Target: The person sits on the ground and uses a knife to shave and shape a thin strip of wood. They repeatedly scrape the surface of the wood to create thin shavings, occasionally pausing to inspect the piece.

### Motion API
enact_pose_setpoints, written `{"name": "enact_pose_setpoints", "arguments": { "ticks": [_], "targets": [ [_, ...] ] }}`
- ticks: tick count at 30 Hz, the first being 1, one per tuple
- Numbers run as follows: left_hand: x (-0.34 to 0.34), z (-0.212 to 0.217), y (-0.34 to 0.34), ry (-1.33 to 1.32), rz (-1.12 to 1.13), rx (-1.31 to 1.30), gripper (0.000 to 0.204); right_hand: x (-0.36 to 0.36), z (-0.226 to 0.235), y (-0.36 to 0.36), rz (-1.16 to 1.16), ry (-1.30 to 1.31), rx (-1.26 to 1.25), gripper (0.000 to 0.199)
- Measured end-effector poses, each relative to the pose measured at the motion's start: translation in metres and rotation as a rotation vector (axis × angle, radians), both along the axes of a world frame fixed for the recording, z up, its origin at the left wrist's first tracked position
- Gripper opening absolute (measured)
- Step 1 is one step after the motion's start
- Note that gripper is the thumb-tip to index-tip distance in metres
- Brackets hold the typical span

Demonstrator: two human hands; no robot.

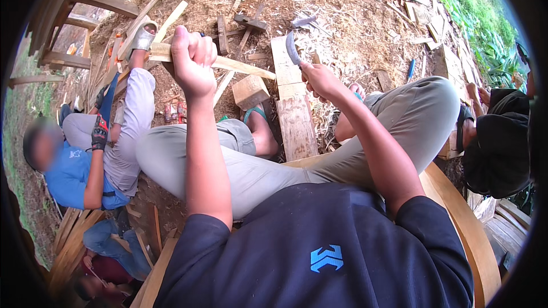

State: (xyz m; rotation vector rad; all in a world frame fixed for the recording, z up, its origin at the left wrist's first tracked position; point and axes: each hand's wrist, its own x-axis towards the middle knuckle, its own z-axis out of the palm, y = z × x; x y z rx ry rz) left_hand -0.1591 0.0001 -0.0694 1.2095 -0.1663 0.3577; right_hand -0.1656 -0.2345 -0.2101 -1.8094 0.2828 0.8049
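My left hand (pixel 193 60) is closed around a long pale strip of wood (pixel 240 66) that runs from the upper left toward the middle. My right hand (pixel 321 80) grips the handle of a curved knife (pixel 292 49), its blade raised and pointing up, a short way right of the strip's end. Below both hands lies a thick plank (pixel 295 120) on the ground between my bent legs in grey trousers. A small wooden block (pixel 250 91) sits just left of that plank, next to my foot in a green-strapped sandal.
Wood shavings and offcuts cover the dirt ground (pixel 354 28). A person in a blue shirt (pixel 74 171) sits at the left with a leg stretched out. Another person in dark clothes (pixel 502 142) is at the right. Curved wooden frames (pixel 462 217) lie around me.
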Motion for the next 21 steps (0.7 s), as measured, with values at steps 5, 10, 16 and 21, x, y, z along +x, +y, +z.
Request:
{"name": "enact_pose_setpoints", "arguments": {
  "ticks": [5,10,16,21],
  "targets": [
    [0.000,-0.004,0.010,0.055,0.213,0.051,0.048,-0.015,-0.007,0.005,0.233,-0.264,-0.426,0.055],
    [0.001,0.006,0.013,-0.014,0.340,0.084,0.047,-0.040,-0.087,0.006,0.542,-0.220,-0.564,0.039],
    [0.000,0.009,0.038,-0.037,0.430,0.038,0.049,-0.089,-0.091,0.029,0.842,-0.349,-0.436,0.035],
    [-0.005,0.023,0.052,-0.077,0.510,0.003,0.051,-0.097,-0.061,0.044,0.558,-0.481,-0.629,0.039]
  ]
}}
